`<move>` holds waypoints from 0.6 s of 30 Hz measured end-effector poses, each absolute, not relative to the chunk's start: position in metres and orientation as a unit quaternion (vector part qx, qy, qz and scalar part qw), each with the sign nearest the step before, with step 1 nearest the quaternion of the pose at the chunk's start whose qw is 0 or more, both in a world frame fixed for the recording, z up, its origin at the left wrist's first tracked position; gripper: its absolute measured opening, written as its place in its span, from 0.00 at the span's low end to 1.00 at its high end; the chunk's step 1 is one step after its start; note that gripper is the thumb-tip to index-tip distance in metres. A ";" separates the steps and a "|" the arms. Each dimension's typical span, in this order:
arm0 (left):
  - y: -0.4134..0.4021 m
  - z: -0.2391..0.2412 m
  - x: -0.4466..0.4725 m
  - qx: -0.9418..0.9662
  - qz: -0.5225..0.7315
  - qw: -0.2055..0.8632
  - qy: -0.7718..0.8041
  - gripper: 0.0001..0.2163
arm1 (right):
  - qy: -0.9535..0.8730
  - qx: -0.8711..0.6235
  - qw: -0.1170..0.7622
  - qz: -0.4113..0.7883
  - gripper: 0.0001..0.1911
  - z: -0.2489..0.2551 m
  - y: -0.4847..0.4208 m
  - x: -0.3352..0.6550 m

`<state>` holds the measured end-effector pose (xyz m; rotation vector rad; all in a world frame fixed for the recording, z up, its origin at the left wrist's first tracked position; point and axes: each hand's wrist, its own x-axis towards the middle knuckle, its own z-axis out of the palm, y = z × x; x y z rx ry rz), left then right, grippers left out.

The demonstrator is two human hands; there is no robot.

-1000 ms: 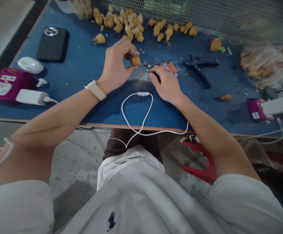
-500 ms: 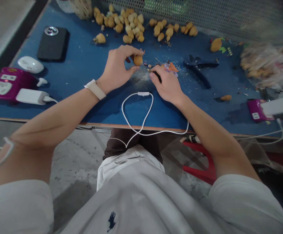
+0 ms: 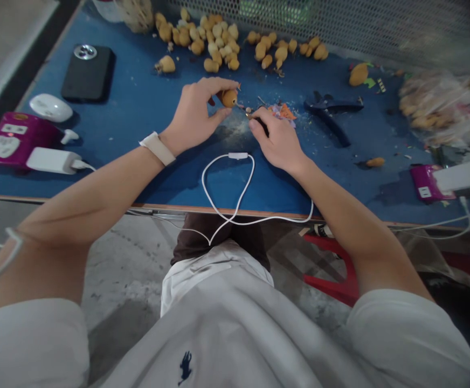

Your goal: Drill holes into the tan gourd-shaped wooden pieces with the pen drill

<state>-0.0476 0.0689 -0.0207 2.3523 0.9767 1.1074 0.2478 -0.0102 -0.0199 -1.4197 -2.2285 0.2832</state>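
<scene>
My left hand [image 3: 197, 110] pinches a small orange-brown dried gourd [image 3: 229, 98] between thumb and fingertips, above the blue work table [image 3: 138, 108]. My right hand [image 3: 277, 139] grips a small dark-handled tool [image 3: 261, 124], partly hidden by the fingers. Its thin metal tip points at the gourd, very close to it, though I cannot tell whether they touch. Scraps of orange and purple paper [image 3: 282, 113] lie just beyond my right fingers. A beige watch band [image 3: 158, 148] circles my left wrist.
Several dried gourds [image 3: 219, 40] lie along the table's far side below a metal mesh [image 3: 360, 24]. Black pliers [image 3: 332, 114], a black phone [image 3: 87, 73], purple power sockets [image 3: 4, 141], a white cable [image 3: 227, 186] and a bag of gourds [image 3: 437, 102] also lie there.
The gourd has shifted right toward the tool and turned slightly in my left fingers. My right hand has barely moved.
</scene>
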 end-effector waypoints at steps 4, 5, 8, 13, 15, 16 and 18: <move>0.068 -0.021 -0.048 0.829 0.393 0.194 0.347 0.24 | -0.817 -0.511 0.246 0.107 0.44 -0.020 -0.011 0.248; 0.069 -0.021 -0.049 0.829 0.395 0.195 0.345 0.24 | -0.818 -0.508 0.249 0.108 0.45 -0.020 -0.011 0.248; 0.072 -0.024 -0.049 0.831 0.396 0.195 0.339 0.23 | -0.816 -0.511 0.246 0.111 0.44 -0.017 -0.013 0.247; 0.076 -0.026 -0.049 0.837 0.391 0.202 0.325 0.24 | -0.805 -0.539 0.221 0.110 0.43 -0.010 -0.017 0.243; 0.075 -0.025 -0.048 0.834 0.394 0.208 0.325 0.24 | -0.804 -0.541 0.219 0.112 0.43 -0.009 -0.017 0.242; 0.074 -0.024 -0.048 0.832 0.396 0.211 0.328 0.24 | -0.804 -0.540 0.221 0.112 0.43 -0.009 -0.017 0.242; 0.070 -0.021 -0.047 0.825 0.402 0.213 0.336 0.23 | -0.806 -0.535 0.228 0.113 0.43 -0.010 -0.017 0.242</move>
